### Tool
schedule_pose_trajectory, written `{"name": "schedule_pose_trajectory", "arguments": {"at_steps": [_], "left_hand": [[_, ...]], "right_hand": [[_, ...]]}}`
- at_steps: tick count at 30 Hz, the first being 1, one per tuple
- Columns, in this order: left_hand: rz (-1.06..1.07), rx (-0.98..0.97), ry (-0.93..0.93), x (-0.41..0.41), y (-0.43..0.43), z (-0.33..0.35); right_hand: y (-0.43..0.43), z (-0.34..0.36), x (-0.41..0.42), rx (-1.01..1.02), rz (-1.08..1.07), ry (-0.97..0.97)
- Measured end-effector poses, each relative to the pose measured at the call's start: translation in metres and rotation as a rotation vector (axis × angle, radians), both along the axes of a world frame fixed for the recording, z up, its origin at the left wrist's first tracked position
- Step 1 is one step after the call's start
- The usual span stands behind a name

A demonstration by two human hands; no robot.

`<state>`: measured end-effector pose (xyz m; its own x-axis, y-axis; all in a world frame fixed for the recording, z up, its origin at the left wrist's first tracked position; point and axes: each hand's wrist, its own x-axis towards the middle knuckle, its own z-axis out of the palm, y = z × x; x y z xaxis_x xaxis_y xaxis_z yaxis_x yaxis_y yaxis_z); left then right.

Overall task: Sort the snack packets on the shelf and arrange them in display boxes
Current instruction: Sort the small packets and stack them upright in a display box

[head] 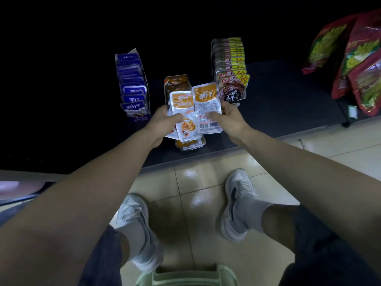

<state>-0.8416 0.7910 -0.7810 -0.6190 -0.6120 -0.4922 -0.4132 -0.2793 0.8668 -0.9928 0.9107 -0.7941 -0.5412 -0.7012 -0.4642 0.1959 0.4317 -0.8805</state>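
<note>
My left hand (165, 122) grips an orange-and-white snack packet (182, 108) front side up, with more packets stacked behind it. My right hand (228, 118) pinches a second orange packet (207, 108), its back with a barcode facing me. Both are held above the dark bottom shelf (278, 112). Behind them stands an orange display box (177, 82) with like packets. Another orange packet (190, 143) lies flat on the shelf below my hands.
A row of blue packets (133, 87) stands upright at the left. A row of yellow-and-brown packets (229, 65) stands at the right. Large red bags (354, 58) hang at far right. A pale green stool (185, 275) sits by my feet on tiled floor.
</note>
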Motion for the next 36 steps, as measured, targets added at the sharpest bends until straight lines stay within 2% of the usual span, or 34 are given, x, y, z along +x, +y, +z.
{"name": "schedule_pose_trajectory", "arguments": {"at_steps": [2, 5, 9, 11, 13, 15, 18, 24, 28, 30, 33, 36], "left_hand": [[-0.004, 0.018, 0.007, -0.003, 0.003, -0.003], [0.018, 0.011, -0.012, -0.006, 0.002, -0.005], [0.040, -0.037, -0.083, -0.007, -0.001, -0.009], [0.030, -0.009, -0.060, -0.010, 0.003, -0.008], [0.021, 0.025, -0.015, -0.014, 0.008, -0.004], [0.041, 0.055, 0.029, -0.015, 0.009, -0.002], [0.051, 0.103, 0.059, -0.013, 0.004, 0.002], [0.079, 0.201, 0.113, -0.009, 0.003, 0.006], [0.160, 0.288, 0.115, -0.010, 0.003, 0.008], [0.174, 0.295, 0.091, -0.013, 0.006, 0.010], [0.080, 0.281, 0.076, -0.015, 0.016, 0.011], [-0.104, 0.166, 0.055, -0.011, 0.018, 0.000]], "right_hand": [[-0.002, 0.000, 0.004, 0.027, 0.091, 0.027], [-0.003, 0.001, 0.007, 0.041, 0.087, 0.058], [-0.002, 0.009, 0.007, 0.043, -0.057, 0.421], [-0.004, 0.011, 0.009, 0.011, -0.003, 0.513], [-0.007, 0.010, 0.014, -0.022, 0.132, 0.515], [-0.008, 0.008, 0.019, -0.056, 0.254, 0.435], [-0.007, 0.008, 0.022, -0.081, 0.305, 0.321], [-0.007, 0.012, 0.011, -0.026, 0.178, 0.265], [-0.007, 0.010, 0.007, 0.010, -0.030, -0.022], [-0.008, 0.008, 0.005, 0.057, 0.005, -0.129], [-0.007, 0.008, 0.010, 0.086, 0.133, -0.136], [-0.005, 0.005, 0.013, 0.063, 0.216, -0.196]]}}
